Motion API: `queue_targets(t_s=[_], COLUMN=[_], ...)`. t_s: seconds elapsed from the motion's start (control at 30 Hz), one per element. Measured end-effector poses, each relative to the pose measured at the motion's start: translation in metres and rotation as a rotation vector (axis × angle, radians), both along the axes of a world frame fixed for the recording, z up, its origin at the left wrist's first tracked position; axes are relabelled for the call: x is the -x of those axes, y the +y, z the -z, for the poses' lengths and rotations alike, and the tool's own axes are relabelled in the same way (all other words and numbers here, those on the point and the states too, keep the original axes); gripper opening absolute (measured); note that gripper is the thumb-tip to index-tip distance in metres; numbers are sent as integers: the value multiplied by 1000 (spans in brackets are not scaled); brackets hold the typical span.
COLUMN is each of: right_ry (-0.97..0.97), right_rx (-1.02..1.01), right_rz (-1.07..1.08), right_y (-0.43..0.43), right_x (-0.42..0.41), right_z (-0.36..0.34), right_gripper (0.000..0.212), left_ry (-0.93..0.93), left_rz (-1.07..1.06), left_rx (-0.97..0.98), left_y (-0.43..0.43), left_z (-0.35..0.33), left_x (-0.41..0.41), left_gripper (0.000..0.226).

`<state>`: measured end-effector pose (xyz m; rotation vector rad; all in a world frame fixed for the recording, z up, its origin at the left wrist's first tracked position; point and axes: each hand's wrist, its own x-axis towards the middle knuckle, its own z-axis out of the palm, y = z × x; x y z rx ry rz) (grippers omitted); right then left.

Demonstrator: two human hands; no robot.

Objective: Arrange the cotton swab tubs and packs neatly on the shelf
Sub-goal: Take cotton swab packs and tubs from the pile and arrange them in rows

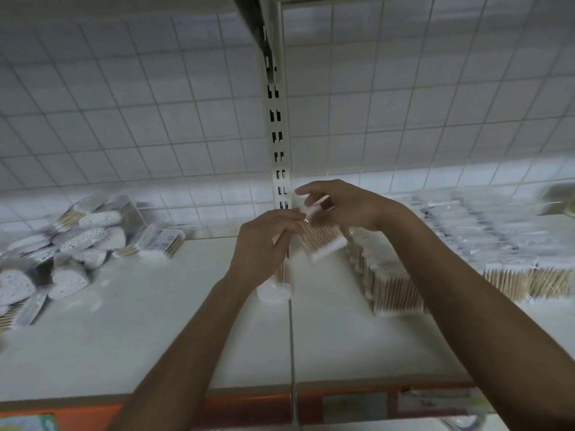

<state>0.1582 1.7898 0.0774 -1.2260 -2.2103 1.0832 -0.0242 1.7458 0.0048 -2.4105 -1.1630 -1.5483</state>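
Observation:
My left hand [264,244] grips a clear round tub of cotton swabs [278,284], its white end pointing toward me above the white shelf [155,331]. My right hand [345,206] pinches a flat pack of wooden-stick swabs [323,241] just right of the tub, near the shelf's middle seam. Both hands are close together and slightly blurred. A loose heap of heart-shaped swab tubs and packs [71,241] lies at the left. Rows of swab packs [466,253] stand in order at the right.
A slotted white upright post [277,119] rises behind my hands against a wire grid back panel [124,119]. An orange price strip [249,405] runs along the shelf's front edge. Bare shelf surface lies between the heap and the rows.

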Motion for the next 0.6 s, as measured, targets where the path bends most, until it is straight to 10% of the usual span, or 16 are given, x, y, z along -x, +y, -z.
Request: queue_targets(t_s=[0.23, 0.6], right_ry=[144, -252], right_rx=[-165, -443], right_rz=[179, 137], right_y=[18, 39], right_x=[-8, -19], right_z=[15, 27], right_gripper=[28, 30], left_ry=[-498, 86], left_rz=[-63, -357], left_rx=[803, 734], left_y=[7, 43], left_z=[-15, 0], left_x=[-22, -33], left_gripper=[57, 16])
